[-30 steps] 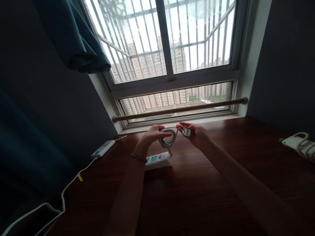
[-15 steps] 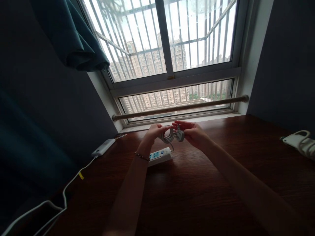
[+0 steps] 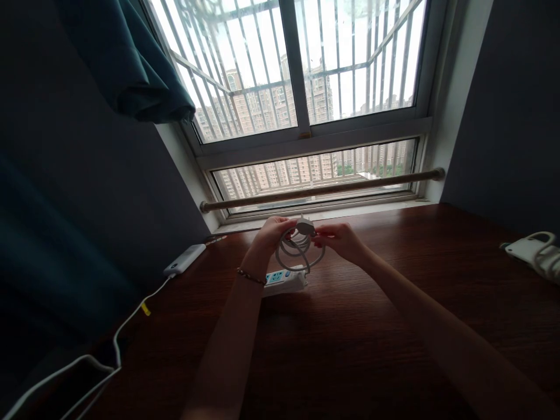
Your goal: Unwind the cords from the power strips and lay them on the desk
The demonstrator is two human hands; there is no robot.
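Note:
A white power strip point(image 3: 285, 281) with blue-marked sockets lies on the brown wooden tabletop, its left end hidden behind my left wrist. From its right end a grey-white power cord point(image 3: 301, 268) rises into loose loops held above it. My left hand point(image 3: 270, 234) is closed on the coiled part of the cord. My right hand point(image 3: 343, 240) pinches the cord just beside the plug point(image 3: 305, 226). This plug sits between the two hands with its prongs pointing up, toward the window.
A white power strip point(image 3: 186, 260) with a white cable point(image 3: 135, 315) lies at the table's left edge. Another white device wrapped in its cord point(image 3: 531, 252) lies far right. Behind the table are a rail point(image 3: 324, 191) and a barred window; a blue curtain point(image 3: 144, 87) hangs left.
The plug has moved left toward my left hand and turned prongs up. A larger cord loop now hangs below the hands. My right hand's fingers have closed in from a more extended pose.

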